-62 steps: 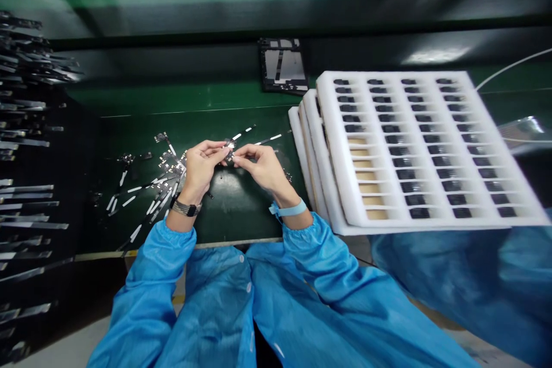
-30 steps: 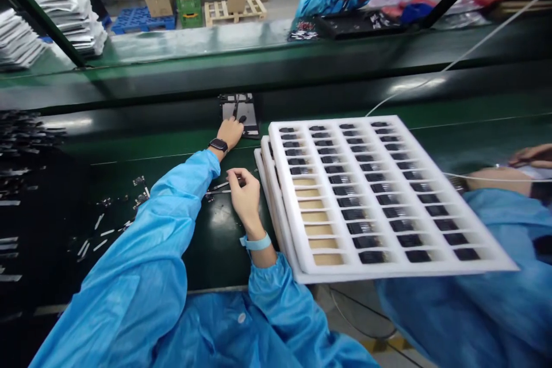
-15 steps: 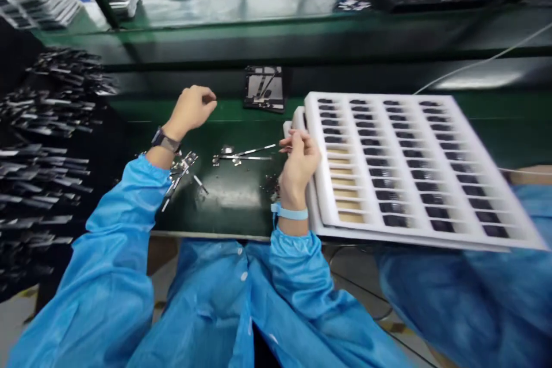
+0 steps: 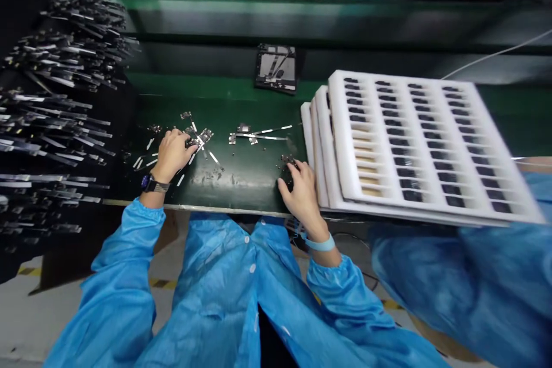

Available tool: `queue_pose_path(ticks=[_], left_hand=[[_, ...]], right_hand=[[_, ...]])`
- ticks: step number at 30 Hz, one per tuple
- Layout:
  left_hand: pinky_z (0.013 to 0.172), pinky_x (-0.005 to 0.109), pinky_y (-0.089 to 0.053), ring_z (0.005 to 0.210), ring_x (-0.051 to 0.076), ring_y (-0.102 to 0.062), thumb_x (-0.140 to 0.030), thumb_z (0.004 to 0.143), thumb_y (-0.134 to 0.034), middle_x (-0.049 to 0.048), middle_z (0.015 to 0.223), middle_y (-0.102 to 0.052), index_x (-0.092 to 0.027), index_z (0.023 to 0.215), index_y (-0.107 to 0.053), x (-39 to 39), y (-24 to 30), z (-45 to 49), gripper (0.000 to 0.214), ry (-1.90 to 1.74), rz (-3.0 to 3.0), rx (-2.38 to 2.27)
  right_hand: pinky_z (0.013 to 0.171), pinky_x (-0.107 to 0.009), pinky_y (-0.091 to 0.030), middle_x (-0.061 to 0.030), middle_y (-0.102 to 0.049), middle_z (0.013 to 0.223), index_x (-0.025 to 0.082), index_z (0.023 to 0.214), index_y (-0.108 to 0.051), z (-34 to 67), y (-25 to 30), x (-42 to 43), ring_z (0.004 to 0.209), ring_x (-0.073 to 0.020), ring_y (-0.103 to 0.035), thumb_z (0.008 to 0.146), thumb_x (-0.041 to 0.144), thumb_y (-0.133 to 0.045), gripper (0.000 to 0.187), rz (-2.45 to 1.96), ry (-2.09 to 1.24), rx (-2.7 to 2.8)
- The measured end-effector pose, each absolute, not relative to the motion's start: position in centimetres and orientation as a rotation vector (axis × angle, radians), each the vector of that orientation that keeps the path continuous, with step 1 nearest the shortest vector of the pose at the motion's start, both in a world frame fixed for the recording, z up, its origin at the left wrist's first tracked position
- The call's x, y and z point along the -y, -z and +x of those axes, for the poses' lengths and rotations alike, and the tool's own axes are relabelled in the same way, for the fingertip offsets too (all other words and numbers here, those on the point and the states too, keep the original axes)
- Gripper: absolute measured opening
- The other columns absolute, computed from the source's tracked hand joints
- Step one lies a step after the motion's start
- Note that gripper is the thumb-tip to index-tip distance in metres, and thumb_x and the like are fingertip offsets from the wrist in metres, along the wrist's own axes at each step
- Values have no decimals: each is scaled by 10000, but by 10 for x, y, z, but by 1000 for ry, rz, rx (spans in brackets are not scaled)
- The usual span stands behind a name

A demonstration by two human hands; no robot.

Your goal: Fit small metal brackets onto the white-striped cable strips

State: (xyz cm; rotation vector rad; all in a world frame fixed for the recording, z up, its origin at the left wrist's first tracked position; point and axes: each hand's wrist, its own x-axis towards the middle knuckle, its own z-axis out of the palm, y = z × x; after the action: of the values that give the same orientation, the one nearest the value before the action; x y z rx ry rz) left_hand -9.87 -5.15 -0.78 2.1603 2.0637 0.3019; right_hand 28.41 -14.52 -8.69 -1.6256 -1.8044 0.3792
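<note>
My left hand (image 4: 171, 153) rests on the dark green bench (image 4: 241, 184), fingers curled over a small flex-cable part (image 4: 196, 141) in a scatter of such parts. My right hand (image 4: 299, 188) lies near the bench's front edge, fingers bent down onto a little heap of tiny dark parts (image 4: 286, 168); what they pinch is hidden. Two flex cables with long strips (image 4: 259, 132) lie between and beyond the hands. A stack of white foam trays (image 4: 345, 184) with rows of small black parts sits right of my right hand.
A dark frame part (image 4: 276, 69) lies on the belt at the back. Racks of many metal-strip parts (image 4: 52, 103) fill the left side. Another person's blue sleeve (image 4: 474, 276) is at the lower right, under the trays' edge.
My left hand has come down from the back of the bench onto the scattered parts at the left. My right hand has dropped from the tray's edge to the small dark parts near the front.
</note>
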Motion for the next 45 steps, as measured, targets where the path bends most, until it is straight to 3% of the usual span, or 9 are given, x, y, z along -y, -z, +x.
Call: queue_pose_path(ticks=[7, 12, 16, 21, 25, 29, 37, 45], left_hand=[[1108, 548, -447, 1259, 429, -553, -405, 941, -741, 184, 1250, -654, -194, 1138, -824, 39, 16, -102, 300, -370, 2205, -2022], [1096, 549, -458, 1194, 396, -551, -367, 907, -758, 157, 1160, -646, -208, 928, -780, 29, 19, -106, 162, -397, 2187, -1977], [1070, 504, -471, 1124, 358, -594, -323, 847, -809, 122, 1070, -673, -225, 802, -672, 23, 10, -110, 174, -445, 2144, -1907], [793, 370, -496, 803, 246, -640, -274, 789, -811, 38, 813, -701, -230, 731, -627, 36, -24, -103, 198, -550, 1914, -1770], [682, 326, -482, 727, 200, -640, -284, 763, -829, 27, 795, -731, -216, 808, -722, 55, -57, -87, 134, -716, 1784, -1638], [770, 363, -551, 845, 231, -716, -298, 791, -856, 52, 905, -795, -230, 1038, -850, 65, -75, -71, 257, -897, 1678, -1446], [674, 295, -547, 734, 174, -691, -280, 707, -936, 55, 807, -764, -182, 844, -817, 41, -54, -33, 206, -1108, 1330, -1135], [565, 227, -453, 667, 116, -623, -203, 701, -940, 49, 804, -733, -155, 855, -758, -3, -14, -3, 243, -1174, 1100, -992]], right_hand=[[1319, -689, -337, -255, -441, 1695, 116, 1561, -553, 258, 90, 136, 1632, -416, -351, 1032, 337, -565, 574, -1589, -470, 1871], [1292, -637, -401, -242, -555, 1587, 142, 1465, -635, 266, 79, 118, 1538, -381, -480, 1032, 303, -560, 468, -1564, -446, 1742], [1242, -630, -448, -195, -665, 1424, 189, 1325, -719, 283, 66, 108, 1415, -371, -562, 1016, 246, -585, 342, -1533, -397, 1717], [1215, -636, -441, -143, -691, 1315, 247, 1114, -794, 280, 57, 103, 1380, -384, -501, 984, 215, -669, 183, -1426, -406, 1920], [1109, -609, -498, -146, -666, 1196, 236, 1031, -800, 268, 56, 95, 1243, -379, -512, 980, 257, -724, 94, -1445, -446, 2021], [988, -583, -525, -149, -632, 1099, 215, 930, -766, 260, 55, 84, 1118, -372, -516, 984, 264, -705, 96, -1533, -414, 2108], [939, -597, -502, -169, -621, 1020, 220, 906, -698, 259, 51, 74, 1062, -393, -526, 1016, 273, -550, 192, -1584, -422, 2162], [918, -470, -495, -104, -681, 939, 242, 905, -634, 272, 49, 76, 1000, -323, -582, 1025, 254, -585, 130, -1611, -468, 1861]])
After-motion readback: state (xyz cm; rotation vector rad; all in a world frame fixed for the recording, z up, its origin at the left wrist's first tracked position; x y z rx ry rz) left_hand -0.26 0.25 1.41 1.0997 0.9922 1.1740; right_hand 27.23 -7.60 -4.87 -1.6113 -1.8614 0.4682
